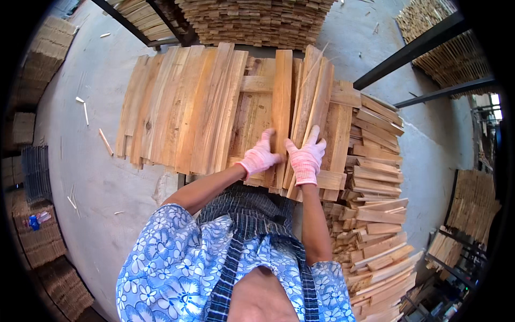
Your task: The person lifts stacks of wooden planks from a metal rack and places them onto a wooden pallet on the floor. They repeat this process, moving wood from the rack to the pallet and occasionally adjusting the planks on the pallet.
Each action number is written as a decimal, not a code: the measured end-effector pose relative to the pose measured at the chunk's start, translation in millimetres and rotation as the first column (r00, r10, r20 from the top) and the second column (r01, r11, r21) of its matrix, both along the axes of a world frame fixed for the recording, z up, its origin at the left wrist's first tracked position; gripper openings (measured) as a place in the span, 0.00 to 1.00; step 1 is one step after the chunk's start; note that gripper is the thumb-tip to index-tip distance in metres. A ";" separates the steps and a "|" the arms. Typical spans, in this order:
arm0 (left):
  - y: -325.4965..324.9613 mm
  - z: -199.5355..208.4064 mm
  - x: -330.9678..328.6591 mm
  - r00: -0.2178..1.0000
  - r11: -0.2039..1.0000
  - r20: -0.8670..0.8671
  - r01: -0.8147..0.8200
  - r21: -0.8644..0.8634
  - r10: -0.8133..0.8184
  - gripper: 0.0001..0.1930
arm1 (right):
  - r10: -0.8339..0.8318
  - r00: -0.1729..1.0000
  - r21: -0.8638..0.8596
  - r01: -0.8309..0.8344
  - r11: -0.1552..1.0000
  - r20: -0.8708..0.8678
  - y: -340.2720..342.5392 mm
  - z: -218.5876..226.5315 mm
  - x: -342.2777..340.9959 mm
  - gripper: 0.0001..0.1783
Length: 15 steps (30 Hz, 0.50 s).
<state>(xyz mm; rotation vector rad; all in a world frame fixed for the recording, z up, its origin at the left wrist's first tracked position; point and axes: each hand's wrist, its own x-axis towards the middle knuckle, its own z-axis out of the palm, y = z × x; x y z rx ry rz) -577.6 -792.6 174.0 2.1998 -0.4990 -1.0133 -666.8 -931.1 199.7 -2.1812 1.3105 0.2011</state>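
Both my hands wear pale pink knit gloves. My left hand (260,155) rests at the left edge of an upright-lying wooden slat (282,91), thumb and a finger apart; its other fingers are partly hidden. Close by on the right, my right hand (306,156) lies with spread fingers over a few narrow, slightly slanted wooden strips (316,102). Beneath them are wider boards (257,110) and crosswise pieces. To the left, a row of overlapping slats (182,107) lies side by side on the same pile.
A tall stack of cut wood pieces (375,214) stands along my right side. Behind the pile is another wood stack (257,21). Dark metal bars (413,48) slant at the upper right. Wood scraps (105,141) lie on the grey floor (80,177), with more stacks at far left.
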 end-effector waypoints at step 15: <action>-97.5 -26.6 -3.2 0.990 0.983 0.031 -0.141 0.118 0.138 0.58 | -0.116 0.984 0.296 0.072 0.952 0.132 -128.8 -64.9 -101.0 0.66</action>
